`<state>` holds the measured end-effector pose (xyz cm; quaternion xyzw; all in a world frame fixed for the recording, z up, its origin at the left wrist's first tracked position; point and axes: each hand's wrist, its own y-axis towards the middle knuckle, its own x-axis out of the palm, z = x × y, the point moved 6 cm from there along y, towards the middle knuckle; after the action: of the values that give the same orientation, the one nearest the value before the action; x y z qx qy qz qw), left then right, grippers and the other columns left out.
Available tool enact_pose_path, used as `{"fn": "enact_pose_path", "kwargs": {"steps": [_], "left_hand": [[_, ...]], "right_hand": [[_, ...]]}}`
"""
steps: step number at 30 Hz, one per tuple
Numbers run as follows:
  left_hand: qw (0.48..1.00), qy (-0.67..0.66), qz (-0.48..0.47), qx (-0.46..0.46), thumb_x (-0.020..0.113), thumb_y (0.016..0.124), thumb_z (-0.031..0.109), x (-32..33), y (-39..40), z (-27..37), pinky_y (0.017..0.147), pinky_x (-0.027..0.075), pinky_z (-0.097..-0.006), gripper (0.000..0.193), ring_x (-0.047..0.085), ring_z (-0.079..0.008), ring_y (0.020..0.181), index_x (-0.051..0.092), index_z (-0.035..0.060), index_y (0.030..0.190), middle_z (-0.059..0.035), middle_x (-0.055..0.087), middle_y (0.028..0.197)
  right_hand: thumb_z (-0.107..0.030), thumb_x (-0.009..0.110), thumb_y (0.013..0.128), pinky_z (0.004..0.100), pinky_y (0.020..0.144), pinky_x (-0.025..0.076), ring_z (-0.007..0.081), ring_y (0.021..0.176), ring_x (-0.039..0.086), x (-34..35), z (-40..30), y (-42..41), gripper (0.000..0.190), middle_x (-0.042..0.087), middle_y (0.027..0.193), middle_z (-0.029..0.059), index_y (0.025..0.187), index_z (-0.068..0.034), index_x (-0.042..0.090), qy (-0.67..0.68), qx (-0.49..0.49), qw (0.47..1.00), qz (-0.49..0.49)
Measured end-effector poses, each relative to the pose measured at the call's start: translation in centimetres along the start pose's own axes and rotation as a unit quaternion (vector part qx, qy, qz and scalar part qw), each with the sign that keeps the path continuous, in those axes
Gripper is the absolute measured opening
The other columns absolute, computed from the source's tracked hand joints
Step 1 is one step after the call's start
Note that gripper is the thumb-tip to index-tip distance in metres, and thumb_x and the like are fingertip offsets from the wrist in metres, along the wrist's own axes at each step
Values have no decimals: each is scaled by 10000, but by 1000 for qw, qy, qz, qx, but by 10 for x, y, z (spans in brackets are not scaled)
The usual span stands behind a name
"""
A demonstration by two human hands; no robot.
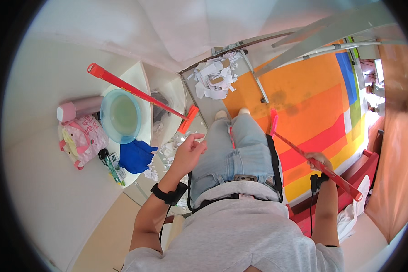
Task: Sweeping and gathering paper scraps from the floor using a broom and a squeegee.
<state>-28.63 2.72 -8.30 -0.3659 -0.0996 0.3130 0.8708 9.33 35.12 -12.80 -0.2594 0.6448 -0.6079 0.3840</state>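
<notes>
My right hand (319, 160) is wrapped around the red handle of a broom (294, 148). Its pink head (274, 121) is beside my right leg, over the orange part of the floor. My left hand (191, 153) is in front of my left hip with nothing visible in it; its fingers are loosely bent and the thumb is apart. Just beyond that hand, a second red-handled cleaning tool (139, 93) slants across the white corner shelf (143, 88). Its orange head (188, 119) is nearest my left hand.
Paper scraps (214, 76) are heaped by the wall; more litter (170, 149) is scattered left. On the shelf are a blue basin (120, 116) holding liquid, a blue cloth (136, 157), a pink bag (85, 139) and a bottle (80, 108). A metal frame (255, 76) crosses ahead; a red bench (353, 183) stands right.
</notes>
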Motion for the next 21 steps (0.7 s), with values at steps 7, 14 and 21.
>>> {"fn": "enact_pose_path", "kwargs": {"steps": [7,14,21], "left_hand": [[998,50,-34,-17,488,871,159,5,8,16,702,448,-229,266,552,-113,755,476,26,1100,-67,568,811],[994,77,-77,10,484,875,161,23,30,32,703,447,-229,274,554,-111,763,467,15,1105,-71,575,824],[982,97,-162,4,504,862,161,76,44,43,700,442,-227,287,552,-109,754,465,11,1104,-63,573,798]], "right_hand": [[-221,561,782,210,303,331,98,333,436,-13,14,13,208,484,495,38,703,-66,448,35,10,999,-2],[-206,569,785,214,316,343,100,333,424,-12,27,17,177,480,507,28,741,-72,462,99,-2,995,16],[-161,515,776,289,324,365,158,396,457,38,55,42,114,468,543,43,761,-67,452,171,-84,982,-5]]}}
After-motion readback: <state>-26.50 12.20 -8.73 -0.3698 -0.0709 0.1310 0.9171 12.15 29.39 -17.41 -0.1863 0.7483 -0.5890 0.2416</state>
